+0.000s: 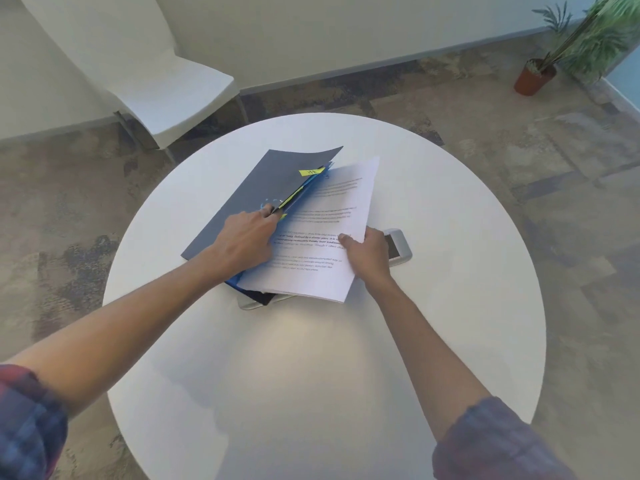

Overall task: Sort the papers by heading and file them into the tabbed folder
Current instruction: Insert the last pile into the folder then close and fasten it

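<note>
Two hands at work: left hand (246, 237), fingers tucked under the cover, props the tabbed folder (256, 192) open at mid-table (450, 306); right hand (367, 252) pinches the paper sheaf (322, 230), angled to slide inside.

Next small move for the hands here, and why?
Probably slide the printed sheets leftward into the gap the left hand holds open in the tabbed folder. The right hand grips the sheets' right edge, their left edge already sits at the folder's opening by the yellow tabs, and the cover is lifted.
</note>
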`<state>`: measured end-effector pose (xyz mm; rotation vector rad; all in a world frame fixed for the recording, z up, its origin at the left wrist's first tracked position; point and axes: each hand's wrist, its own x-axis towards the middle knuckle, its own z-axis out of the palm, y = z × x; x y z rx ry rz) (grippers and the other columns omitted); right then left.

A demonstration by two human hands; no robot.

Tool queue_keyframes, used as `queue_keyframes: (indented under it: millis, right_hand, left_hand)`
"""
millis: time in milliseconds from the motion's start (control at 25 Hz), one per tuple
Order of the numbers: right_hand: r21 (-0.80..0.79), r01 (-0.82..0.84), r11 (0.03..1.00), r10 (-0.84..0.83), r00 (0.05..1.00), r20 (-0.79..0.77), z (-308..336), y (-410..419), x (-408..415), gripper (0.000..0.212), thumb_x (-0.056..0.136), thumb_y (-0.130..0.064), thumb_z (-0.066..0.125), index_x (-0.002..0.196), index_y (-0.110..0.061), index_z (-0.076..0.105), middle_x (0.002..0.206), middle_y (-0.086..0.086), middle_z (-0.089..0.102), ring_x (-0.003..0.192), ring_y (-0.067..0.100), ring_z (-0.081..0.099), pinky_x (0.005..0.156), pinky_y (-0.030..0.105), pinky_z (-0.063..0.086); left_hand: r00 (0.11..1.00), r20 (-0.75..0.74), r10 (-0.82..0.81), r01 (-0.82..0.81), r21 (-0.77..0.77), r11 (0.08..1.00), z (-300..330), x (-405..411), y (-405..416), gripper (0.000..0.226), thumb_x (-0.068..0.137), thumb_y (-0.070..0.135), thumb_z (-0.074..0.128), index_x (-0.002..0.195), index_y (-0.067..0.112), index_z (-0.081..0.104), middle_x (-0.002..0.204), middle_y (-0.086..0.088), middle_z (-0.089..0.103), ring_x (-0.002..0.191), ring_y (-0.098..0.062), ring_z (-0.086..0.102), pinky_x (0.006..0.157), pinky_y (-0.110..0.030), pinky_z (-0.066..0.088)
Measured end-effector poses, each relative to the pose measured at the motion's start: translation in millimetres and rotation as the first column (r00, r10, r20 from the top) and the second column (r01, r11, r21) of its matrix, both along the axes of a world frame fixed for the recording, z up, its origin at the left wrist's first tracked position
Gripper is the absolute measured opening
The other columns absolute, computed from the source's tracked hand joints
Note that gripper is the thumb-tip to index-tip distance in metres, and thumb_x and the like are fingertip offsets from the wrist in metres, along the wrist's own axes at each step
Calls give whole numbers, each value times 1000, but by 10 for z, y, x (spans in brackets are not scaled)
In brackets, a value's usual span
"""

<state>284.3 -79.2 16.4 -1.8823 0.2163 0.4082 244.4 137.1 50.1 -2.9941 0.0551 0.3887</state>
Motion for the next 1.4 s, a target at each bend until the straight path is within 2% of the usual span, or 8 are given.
queue_keyframes:
  millis: [240,400,600,760,960,1120,1280,1400]
  right_hand:
    - [-141,-38,989,43,998,34,-11,183,-37,18,90,-16,63,104,-13,73,104,3,75,86,21,62,73,25,43]
    - [-122,3,993,-1,1000,24,2,38,-17,23,90,-17,64,109,-13,74,108,3,76,100,25,68,83,29,51]
    - [-124,15,992,-8,999,54,20,80,-121,23,91,-15,64,111,-10,74,110,5,76,102,25,68,81,25,47]
    - [-141,0,990,10,997,73,40,322,-278,19,90,-15,63,104,-4,72,104,12,75,100,32,67,80,30,50]
    - [-240,-61,969,73,996,45,42,435,-384,30,91,-26,60,109,-3,61,108,15,69,105,34,60,80,36,46]
    - [-233,-101,967,113,993,36,24,241,-410,14,87,-9,57,100,-3,56,90,10,65,90,34,58,67,32,34]
    - [-208,-163,964,174,984,37,30,232,-540,18,87,-4,59,104,-1,62,101,17,71,98,34,62,79,36,47]
    - [-201,-195,960,203,979,17,-32,240,-683,17,86,-7,58,102,-7,64,102,15,72,99,34,63,75,32,46]
  left_hand:
    - [1000,3,15,-15,14,1000,29,-87,-162,64,86,9,46,149,14,34,139,-1,50,57,-20,40,41,-24,22]
    - [1000,2,12,-12,24,1000,90,-103,-117,62,89,12,44,150,15,32,142,-2,49,65,-24,51,44,-27,29]
    - [1000,9,16,-17,25,1000,127,-171,-242,61,87,8,43,147,13,34,139,-3,49,57,-22,39,44,-28,27]
    - [998,30,48,-49,4,999,153,-235,-494,61,86,8,46,147,15,36,131,-2,54,74,-28,60,44,-27,21]
    - [993,25,112,-109,-74,991,180,-345,-690,58,84,12,50,141,15,42,127,-2,55,83,-32,65,52,-31,33]
    - [990,47,130,-125,-99,987,206,-479,-738,57,83,12,49,139,14,42,126,-3,55,83,-33,64,52,-31,29]
    - [990,64,123,-114,-138,984,209,-639,-886,49,87,18,49,136,15,47,122,-2,57,84,-30,66,54,-31,34]
    - [984,66,164,-151,-171,974,217,-781,-1007,35,92,24,50,125,15,54,115,-1,58,85,-29,67,57,-32,38]
